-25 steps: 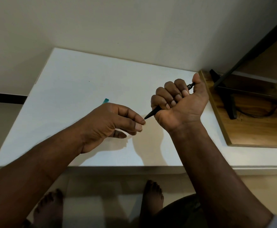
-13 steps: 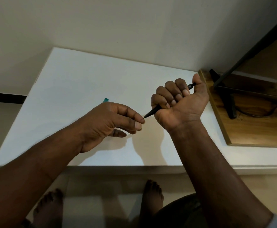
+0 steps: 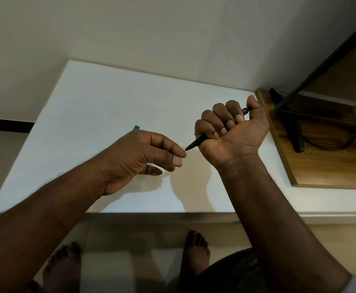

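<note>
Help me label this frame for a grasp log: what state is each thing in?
right hand: fist gripping the black pen, thumb on its top end.
left hand: thumb and forefinger pinching the pen's tip.
black pen: tilted, held above the table.
teal object: on the table, mostly hidden behind the left hand.
cable: lying slack on the wooden board.

The single head-worn wide-angle camera is looking steeply down from close above the white worktop [image 3: 101, 106], taking in the wall [image 3: 172, 28] beyond and the floor [image 3: 117, 261] below.
</note>
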`<state>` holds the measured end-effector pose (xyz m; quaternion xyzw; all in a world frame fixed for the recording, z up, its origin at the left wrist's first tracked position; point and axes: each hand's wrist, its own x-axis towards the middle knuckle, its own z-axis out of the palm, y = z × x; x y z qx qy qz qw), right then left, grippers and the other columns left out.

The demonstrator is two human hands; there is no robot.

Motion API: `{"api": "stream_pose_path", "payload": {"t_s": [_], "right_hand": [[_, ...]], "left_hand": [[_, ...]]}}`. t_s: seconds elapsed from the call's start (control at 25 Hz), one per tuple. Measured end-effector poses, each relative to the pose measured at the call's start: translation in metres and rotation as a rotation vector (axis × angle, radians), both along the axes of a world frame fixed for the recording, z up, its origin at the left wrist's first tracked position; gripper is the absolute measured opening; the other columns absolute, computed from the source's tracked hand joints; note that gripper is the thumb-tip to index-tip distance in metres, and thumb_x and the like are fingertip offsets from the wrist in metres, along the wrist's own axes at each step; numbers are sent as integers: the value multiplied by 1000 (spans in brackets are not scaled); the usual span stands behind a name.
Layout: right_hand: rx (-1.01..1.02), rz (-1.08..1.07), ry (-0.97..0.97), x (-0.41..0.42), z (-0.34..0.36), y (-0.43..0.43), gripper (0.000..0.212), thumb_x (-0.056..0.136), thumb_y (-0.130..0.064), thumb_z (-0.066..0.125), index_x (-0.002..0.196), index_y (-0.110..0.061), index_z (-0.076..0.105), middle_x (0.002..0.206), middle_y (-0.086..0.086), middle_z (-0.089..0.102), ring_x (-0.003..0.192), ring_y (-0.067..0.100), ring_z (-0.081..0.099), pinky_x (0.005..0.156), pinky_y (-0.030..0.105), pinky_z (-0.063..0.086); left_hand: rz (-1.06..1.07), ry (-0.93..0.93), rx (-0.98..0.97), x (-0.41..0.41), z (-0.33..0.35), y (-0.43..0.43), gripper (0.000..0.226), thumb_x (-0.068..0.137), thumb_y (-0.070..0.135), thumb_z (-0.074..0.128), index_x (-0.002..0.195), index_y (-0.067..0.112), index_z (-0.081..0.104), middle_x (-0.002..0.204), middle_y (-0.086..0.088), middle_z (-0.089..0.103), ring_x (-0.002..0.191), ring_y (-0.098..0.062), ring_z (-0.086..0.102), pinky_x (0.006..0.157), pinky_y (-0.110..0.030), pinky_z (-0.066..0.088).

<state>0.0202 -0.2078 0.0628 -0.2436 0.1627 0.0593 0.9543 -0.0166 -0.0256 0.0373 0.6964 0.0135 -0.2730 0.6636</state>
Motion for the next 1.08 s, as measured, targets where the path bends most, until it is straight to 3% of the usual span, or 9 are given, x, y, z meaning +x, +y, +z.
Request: {"api": "stream_pose_path", "payload": {"t_s": [0.72, 0.96, 1.08], "right_hand": [[-11, -2, 3, 0, 0, 0, 54, 97, -50, 48, 57, -21, 28, 53, -6, 19, 41, 11, 14, 45, 21, 12], [-15, -4, -1, 0, -2, 0, 52, 97, -48, 47, 57, -21, 28, 52, -6, 19, 41, 11, 15, 46, 21, 13], [-17, -6, 4, 0, -1, 0, 54, 97, -50, 47, 56, -20, 29, 53, -6, 19, 41, 11, 14, 46, 22, 12]], "left_hand": [[-2, 3, 11, 0, -1, 0, 12, 81, 13, 77, 90, 20, 82, 90, -4, 81, 87, -17, 74, 80, -33, 51], [8, 2, -4, -1, -1, -1, 21, 72, 30, 77, 89, 18, 81, 90, -5, 81, 86, -18, 75, 78, -33, 51], [7, 1, 1, 0, -2, -1, 17, 77, 28, 76, 90, 17, 81, 90, -6, 81, 87, -19, 74, 78, -34, 52]]}}
